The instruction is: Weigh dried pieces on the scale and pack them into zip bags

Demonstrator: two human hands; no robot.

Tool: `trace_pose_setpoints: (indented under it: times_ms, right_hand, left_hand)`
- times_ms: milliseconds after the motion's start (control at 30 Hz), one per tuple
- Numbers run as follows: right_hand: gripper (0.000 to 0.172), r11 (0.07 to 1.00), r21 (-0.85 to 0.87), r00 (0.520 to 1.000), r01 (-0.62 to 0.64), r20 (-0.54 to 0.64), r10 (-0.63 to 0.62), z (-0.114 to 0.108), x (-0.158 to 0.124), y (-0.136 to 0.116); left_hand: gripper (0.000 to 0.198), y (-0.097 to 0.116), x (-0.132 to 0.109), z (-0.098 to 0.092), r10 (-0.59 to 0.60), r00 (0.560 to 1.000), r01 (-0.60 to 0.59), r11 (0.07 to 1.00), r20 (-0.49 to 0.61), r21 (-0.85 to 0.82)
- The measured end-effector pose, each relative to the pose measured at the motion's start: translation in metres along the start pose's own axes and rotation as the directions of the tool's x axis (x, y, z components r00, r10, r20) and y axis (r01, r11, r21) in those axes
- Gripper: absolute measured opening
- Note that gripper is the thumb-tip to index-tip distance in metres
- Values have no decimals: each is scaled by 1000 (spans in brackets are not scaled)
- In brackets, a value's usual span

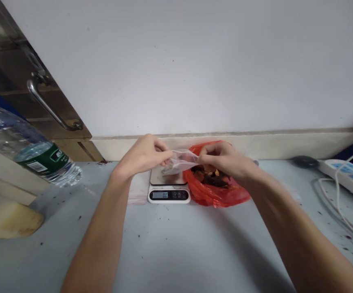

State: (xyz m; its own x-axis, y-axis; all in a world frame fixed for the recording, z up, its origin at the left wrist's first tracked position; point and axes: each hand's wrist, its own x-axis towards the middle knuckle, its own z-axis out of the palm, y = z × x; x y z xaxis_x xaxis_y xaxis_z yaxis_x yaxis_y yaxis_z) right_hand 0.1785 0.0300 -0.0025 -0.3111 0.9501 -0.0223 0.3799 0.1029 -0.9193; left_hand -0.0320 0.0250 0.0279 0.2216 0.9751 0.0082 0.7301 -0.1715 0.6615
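Between my two hands a small clear plastic bag (182, 159) is stretched above a digital kitchen scale (169, 194). My left hand (147, 154) pinches the bag's left side, and my right hand (225, 156) pinches its right side. The scale's display reads 0.0, and its platform is partly covered by the bag. Just right of the scale sits an open red plastic bag (215, 197) holding dark brown and orange dried pieces (211, 178). My right hand and forearm hide part of the red bag. Clear plastic bags (137, 191) lie flat at the scale's left.
A large water bottle (42, 156) with a green label leans in at the left, above a yellowish block (17, 221). To the right lie a white power strip (347, 179) and white cable (338, 203). A white wall (194, 73) rises behind the grey tabletop (170, 252), which carries scattered dark crumbs.
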Motion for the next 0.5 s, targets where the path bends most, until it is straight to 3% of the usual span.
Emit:
trace_pose_setpoints:
  times_ms: [67,133,200,267,400,500]
  right_hand:
    - [21,985,-165,967,55,-238,-94,2,-2,-4]
    - [12,945,-293,914,148,-325,-244,6,-3,-8]
    - [15,923,-314,925,223,-232,-302,11,-5,-12]
    - [18,946,-246,959,209,-139,-248,14,-7,-13]
    - [12,981,-116,964,154,-203,-175,8,-12,-15]
    - [10,963,-191,976,190,-67,-206,2,-14,-17]
  left_hand:
    - [22,3,-1,1,-10,997,12,1000,-78,26]
    - [22,8,-3,7,58,991,-52,997,-119,57]
    - [24,14,-4,15,148,974,-138,988,-171,70]
    - [27,18,-5,21,203,961,-194,979,-187,64]
    - [26,17,-3,24,207,975,-207,978,-80,8]
    - [21,12,-1,22,188,982,-186,980,14,-72]
